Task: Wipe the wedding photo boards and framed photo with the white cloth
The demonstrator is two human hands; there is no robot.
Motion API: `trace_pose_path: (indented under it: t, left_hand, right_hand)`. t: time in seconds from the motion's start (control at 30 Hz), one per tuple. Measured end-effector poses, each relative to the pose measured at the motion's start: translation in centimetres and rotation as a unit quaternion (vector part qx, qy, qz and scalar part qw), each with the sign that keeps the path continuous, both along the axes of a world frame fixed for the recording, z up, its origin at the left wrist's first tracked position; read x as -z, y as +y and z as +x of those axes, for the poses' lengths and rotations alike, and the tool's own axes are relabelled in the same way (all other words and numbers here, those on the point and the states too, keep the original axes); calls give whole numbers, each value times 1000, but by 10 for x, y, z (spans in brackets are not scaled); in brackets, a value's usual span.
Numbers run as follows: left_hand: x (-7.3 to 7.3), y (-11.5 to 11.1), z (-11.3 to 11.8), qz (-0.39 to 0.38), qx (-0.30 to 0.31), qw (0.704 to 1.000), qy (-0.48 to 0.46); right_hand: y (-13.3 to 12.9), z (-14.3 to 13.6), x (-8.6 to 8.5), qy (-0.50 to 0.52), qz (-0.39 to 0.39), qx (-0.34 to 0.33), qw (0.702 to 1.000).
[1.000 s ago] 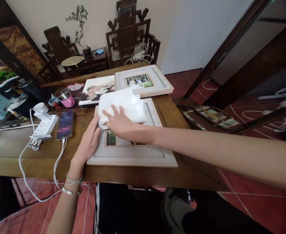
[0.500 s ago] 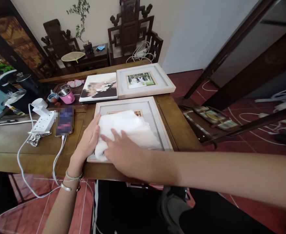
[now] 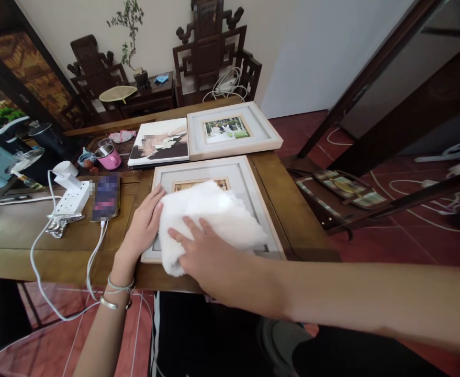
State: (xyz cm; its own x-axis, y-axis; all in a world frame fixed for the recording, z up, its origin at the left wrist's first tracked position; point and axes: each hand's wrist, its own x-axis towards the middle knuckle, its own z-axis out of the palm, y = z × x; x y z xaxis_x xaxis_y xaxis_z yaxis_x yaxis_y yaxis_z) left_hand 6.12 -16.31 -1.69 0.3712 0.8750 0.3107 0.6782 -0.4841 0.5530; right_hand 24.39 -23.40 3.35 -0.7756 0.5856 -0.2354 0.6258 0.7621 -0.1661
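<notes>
My right hand [image 3: 210, 256] presses a fluffy white cloth [image 3: 230, 214] against the glass front of a pale wooden picture frame [image 3: 259, 199]. Its fingers are spread over the cloth, and the thumb side is at the cloth's near edge. Stretched along the frame's left edge, my left hand [image 3: 145, 220] rests with straight fingers beside the cloth. The cloth hides most of the frame's middle and overhangs its near edge. Part of an ornate gold inner border shows above it.
Behind lie a second framed photo [image 3: 267, 128] and a white-edged photo panel [image 3: 161, 125]. On the left are a phone [image 3: 106, 196], a white power strip [image 3: 73, 199] with cables, and a pink mug [image 3: 110, 157]. The wooden table [image 3: 304, 214] ends at the right.
My right hand and the cloth have shifted toward me and slightly right, uncovering more of the inner border. My left hand stays at the frame's left edge.
</notes>
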Motion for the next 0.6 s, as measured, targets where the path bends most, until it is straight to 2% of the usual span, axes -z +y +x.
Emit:
trace_pose_path:
  t: [0.2, 0.3, 0.37, 0.5, 0.6]
  left_hand:
    - [4, 2, 1, 2, 11, 1000, 20]
    - [7, 1, 2, -2, 6, 1000, 4]
    - [8, 1, 3, -10, -7, 1000, -24]
    - [6, -1, 3, -45, -25, 995, -87]
    - [2, -1, 2, -71, -16, 990, -117]
  right_hand:
    - [-1, 36, -17, -104, -75, 72, 989]
    - [-4, 38, -25, -140, -92, 99, 981]
    - [-9, 29, -25, -112, -65, 95, 987]
    - [-16, -8, -18, 4, 21, 8, 1000]
    - [-17, -34, -11, 25, 72, -24, 997]
